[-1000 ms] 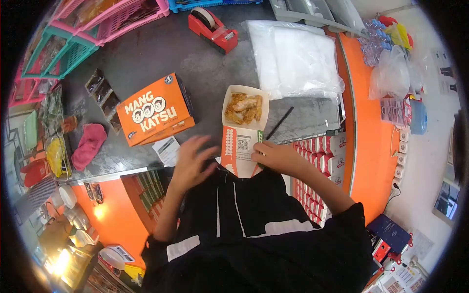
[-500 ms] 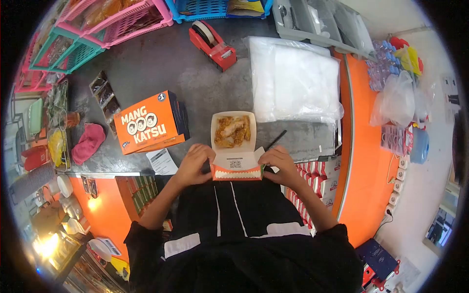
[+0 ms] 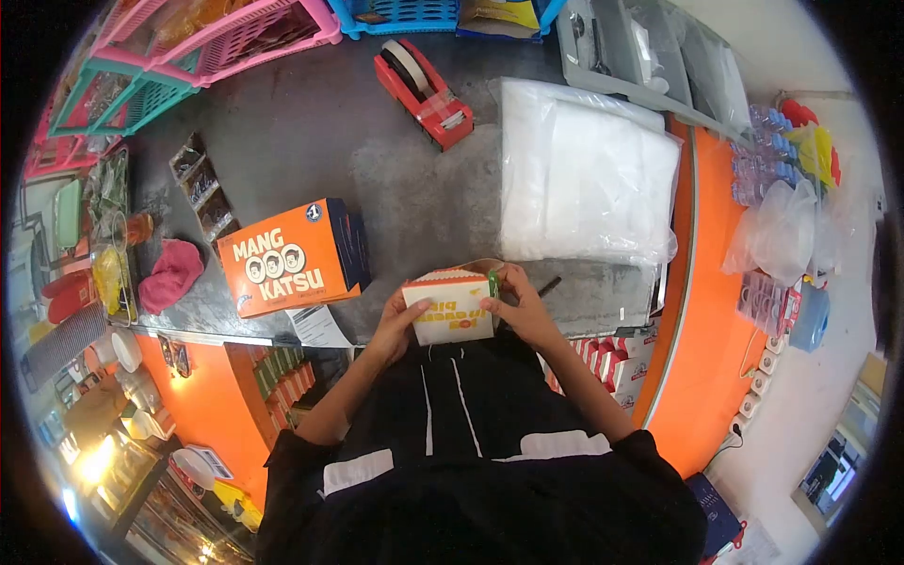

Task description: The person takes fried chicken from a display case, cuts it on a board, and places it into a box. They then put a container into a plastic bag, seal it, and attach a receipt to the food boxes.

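Note:
A small white food box [image 3: 453, 325] with an orange edge and yellow lettering is at the counter's front edge, close to my body. Its lid is folded over, so the contents are hidden. My left hand [image 3: 394, 325] grips the box's left side, thumb on top. On the opposite side, my right hand [image 3: 521, 306] holds it near a green corner, with its thumb also on the lid. Just beyond my right hand lies a black pen-like stick [image 3: 551, 285]. Left of the box are stacked orange Mang Katsu boxes [image 3: 282, 259] with a printed slip [image 3: 320, 327] beside them.
A red tape dispenser [image 3: 424, 96] stands at the back, near pink and blue baskets [image 3: 400, 13]. Clear-wrapped white plastic [image 3: 586, 174] lies at the right. A pink cloth [image 3: 171, 274] and dark sachets [image 3: 203, 188] lie at the left.
The box's lid, upright before, has come down over the fried food, which no longer shows. Both hands have shifted from the front corners onto the lid's sides. The view has moved slightly.

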Demonstrator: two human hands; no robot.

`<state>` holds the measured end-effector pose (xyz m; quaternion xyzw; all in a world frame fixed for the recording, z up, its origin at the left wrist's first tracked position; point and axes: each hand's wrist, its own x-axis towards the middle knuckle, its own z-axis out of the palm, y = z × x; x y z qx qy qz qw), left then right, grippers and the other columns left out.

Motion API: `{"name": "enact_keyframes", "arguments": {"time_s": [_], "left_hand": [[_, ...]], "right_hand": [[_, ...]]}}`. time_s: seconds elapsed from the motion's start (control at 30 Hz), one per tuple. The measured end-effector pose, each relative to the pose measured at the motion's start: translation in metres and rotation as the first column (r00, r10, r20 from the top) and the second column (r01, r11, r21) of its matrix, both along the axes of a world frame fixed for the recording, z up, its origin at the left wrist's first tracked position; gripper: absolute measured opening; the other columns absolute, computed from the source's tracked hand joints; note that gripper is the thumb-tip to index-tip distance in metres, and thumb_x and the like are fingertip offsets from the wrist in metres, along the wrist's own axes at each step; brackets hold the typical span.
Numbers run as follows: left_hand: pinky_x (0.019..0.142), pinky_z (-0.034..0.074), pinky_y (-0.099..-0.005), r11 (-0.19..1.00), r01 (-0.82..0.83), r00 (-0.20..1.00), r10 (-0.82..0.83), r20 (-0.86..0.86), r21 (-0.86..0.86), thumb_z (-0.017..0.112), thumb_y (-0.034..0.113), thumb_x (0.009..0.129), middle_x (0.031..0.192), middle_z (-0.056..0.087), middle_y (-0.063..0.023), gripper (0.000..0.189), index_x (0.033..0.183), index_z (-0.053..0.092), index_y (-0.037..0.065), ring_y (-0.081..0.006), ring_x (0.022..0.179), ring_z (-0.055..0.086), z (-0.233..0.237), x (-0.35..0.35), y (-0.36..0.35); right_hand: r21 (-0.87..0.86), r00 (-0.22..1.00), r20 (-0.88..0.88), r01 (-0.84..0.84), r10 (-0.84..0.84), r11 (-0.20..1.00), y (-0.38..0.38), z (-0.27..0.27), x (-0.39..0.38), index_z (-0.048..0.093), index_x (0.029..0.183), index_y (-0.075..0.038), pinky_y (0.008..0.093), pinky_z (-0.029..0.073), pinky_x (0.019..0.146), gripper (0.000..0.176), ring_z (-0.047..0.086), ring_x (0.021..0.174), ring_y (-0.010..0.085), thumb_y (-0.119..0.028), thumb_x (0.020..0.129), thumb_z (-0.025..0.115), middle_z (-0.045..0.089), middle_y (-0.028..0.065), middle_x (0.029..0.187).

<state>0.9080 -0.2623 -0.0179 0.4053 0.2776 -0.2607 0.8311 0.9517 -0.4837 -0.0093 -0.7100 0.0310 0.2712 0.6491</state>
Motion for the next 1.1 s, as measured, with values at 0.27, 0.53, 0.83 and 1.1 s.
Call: {"name": "enact_keyframes", "arguments": {"time_s": [0.27, 0.53, 0.83, 1.1], "left_hand": [[0.087, 0.043, -0.0369, 0.145, -0.322, 0.644, -0.691, 0.329, 0.936, 0.058, 0.021, 0.082, 0.106, 0.057, -0.014, 0.039, 0.115, 0.046, 0.003, -0.0292, 0.099, 0.056, 0.058, 0.053, -0.006], [0.079, 0.045, -0.0399, 0.232, 0.29, 0.267, -0.951, 0.154, 0.929, 0.053, 0.027, 0.084, 0.098, 0.06, -0.0155, 0.03, 0.108, 0.053, 0.009, -0.0311, 0.095, 0.056, 0.038, 0.086, -0.011], [0.09, 0.032, -0.0448, 0.116, -0.187, 0.587, -0.783, 0.206, 0.976, 0.051, 0.024, 0.086, 0.104, 0.052, -0.0169, 0.031, 0.104, 0.047, 0.0, -0.0339, 0.103, 0.046, 0.027, 0.043, -0.016], [0.076, 0.044, -0.0345, 0.642, -0.056, 0.935, -0.234, 0.265, 0.765, 0.056, 0.021, 0.086, 0.096, 0.05, -0.0154, 0.041, 0.114, 0.035, 0.0, -0.0213, 0.086, 0.053, 0.055, 0.015, 0.002]], "right_hand": [[-0.354, 0.987, 0.074, -0.105, 0.14, 0.929, 0.007, 0.033, 0.009, 0.046, 0.105, -0.001, 0.0319, 0.045, 0.082, 0.045, 0.054, 0.097, 0.0216, -0.017, 0.072, 0.072, 0.05, 0.0117, 0.105], [-0.262, 0.988, -0.062, -0.156, 0.144, 0.952, 0.023, 0.024, 0.008, 0.043, 0.1, 0.001, 0.033, 0.045, 0.083, 0.036, 0.055, 0.094, 0.0209, -0.011, 0.077, 0.067, 0.056, 0.0135, 0.095], [-0.44, 0.979, 0.121, -0.096, 0.164, 0.893, 0.024, -0.003, -0.008, 0.043, 0.108, 0.002, 0.0348, 0.043, 0.078, 0.037, 0.054, 0.092, 0.0222, -0.019, 0.082, 0.061, 0.054, 0.0156, 0.101], [-0.155, 0.923, 0.304, -0.199, 0.238, 0.968, 0.027, 0.031, 0.006, 0.054, 0.1, -0.001, 0.0297, 0.042, 0.085, 0.024, 0.053, 0.095, 0.0172, -0.012, 0.081, 0.062, 0.053, 0.0093, 0.107]]}}
